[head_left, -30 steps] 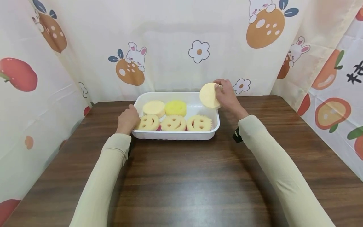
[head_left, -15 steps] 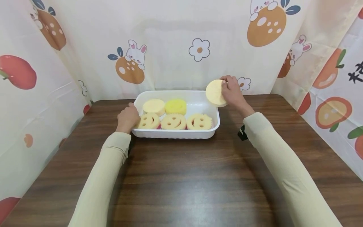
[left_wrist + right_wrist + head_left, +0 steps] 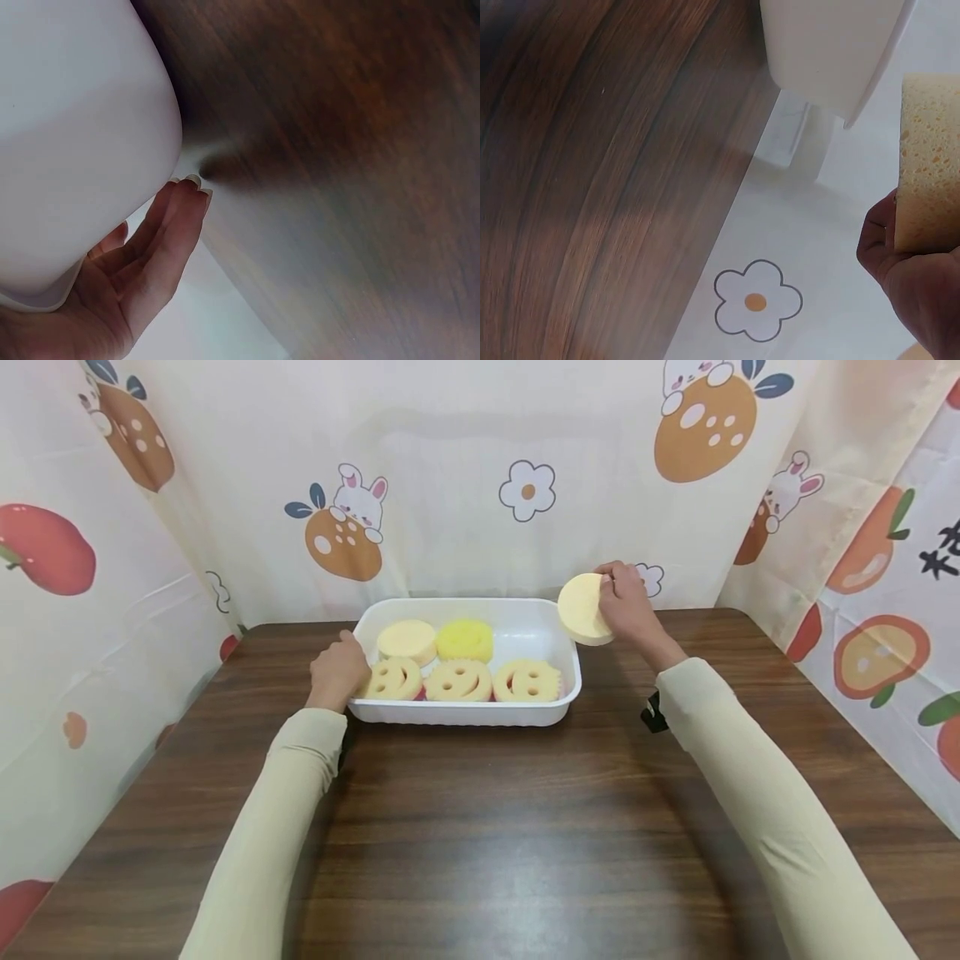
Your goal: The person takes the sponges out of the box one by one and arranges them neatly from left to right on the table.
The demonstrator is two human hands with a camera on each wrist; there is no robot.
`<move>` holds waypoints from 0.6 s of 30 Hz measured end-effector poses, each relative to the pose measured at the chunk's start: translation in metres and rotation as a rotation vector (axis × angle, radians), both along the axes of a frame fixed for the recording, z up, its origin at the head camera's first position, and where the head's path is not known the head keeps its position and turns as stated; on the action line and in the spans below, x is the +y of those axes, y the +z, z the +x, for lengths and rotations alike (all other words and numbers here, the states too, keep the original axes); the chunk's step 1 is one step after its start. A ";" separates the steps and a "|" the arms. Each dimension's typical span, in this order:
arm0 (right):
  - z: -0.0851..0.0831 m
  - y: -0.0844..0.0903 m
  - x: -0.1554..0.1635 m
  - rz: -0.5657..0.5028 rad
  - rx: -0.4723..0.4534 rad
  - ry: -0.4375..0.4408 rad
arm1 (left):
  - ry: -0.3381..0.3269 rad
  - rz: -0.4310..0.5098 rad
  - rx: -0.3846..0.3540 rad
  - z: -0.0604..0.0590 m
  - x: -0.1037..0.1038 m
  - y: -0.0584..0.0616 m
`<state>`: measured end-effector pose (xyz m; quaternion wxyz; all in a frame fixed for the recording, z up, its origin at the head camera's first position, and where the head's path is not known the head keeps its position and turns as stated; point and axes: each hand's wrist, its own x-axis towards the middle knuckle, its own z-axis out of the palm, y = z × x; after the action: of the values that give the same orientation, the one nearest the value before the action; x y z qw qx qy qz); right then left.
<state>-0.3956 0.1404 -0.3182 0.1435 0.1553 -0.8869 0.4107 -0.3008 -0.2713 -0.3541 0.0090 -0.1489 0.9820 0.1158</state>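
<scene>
My right hand [image 3: 630, 606] pinches a round pale-yellow sponge [image 3: 582, 608] by its right edge, tilted above the right end of a white plastic tray [image 3: 450, 714]. The sponge's porous side [image 3: 930, 165] shows in the right wrist view. At the tray's left end, my left hand [image 3: 339, 672] grips the rim, its fingers [image 3: 169, 244] along the outer wall. Inside the tray, a plain cream round sponge [image 3: 407, 639] and a bright yellow round sponge [image 3: 465, 641] lie at the back. In front are three smiley-face sponges [image 3: 459, 681] with pinkish undersides; the left hand partly hides the leftmost.
The tray stands at the back of a dark wood table [image 3: 480, 827], close to a printed curtain [image 3: 450, 468] with rabbits, fruit and flowers. More printed cloth [image 3: 900, 635] bounds the right side.
My right hand has carried the pale-yellow sponge to the right, from over the tray's right part to over its right rim. The left hand and the tray have stayed in place.
</scene>
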 end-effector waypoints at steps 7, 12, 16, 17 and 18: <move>0.001 -0.001 0.009 0.016 -0.010 -0.015 | -0.003 -0.003 0.002 -0.001 -0.001 -0.003; -0.001 -0.003 0.015 0.037 -0.016 -0.021 | -0.002 -0.008 0.007 -0.002 -0.001 -0.004; -0.004 -0.005 0.019 0.061 -0.037 -0.014 | 0.001 -0.012 0.002 -0.003 -0.001 -0.004; -0.004 -0.005 0.019 0.067 -0.047 -0.011 | 0.004 -0.013 0.001 -0.003 -0.001 -0.003; -0.004 -0.006 0.020 0.074 -0.058 -0.007 | 0.008 -0.016 -0.003 -0.003 -0.001 -0.003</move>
<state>-0.3997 0.1604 -0.3239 0.1132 0.1455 -0.9057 0.3817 -0.3043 -0.2723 -0.3572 0.0087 -0.1531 0.9823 0.1079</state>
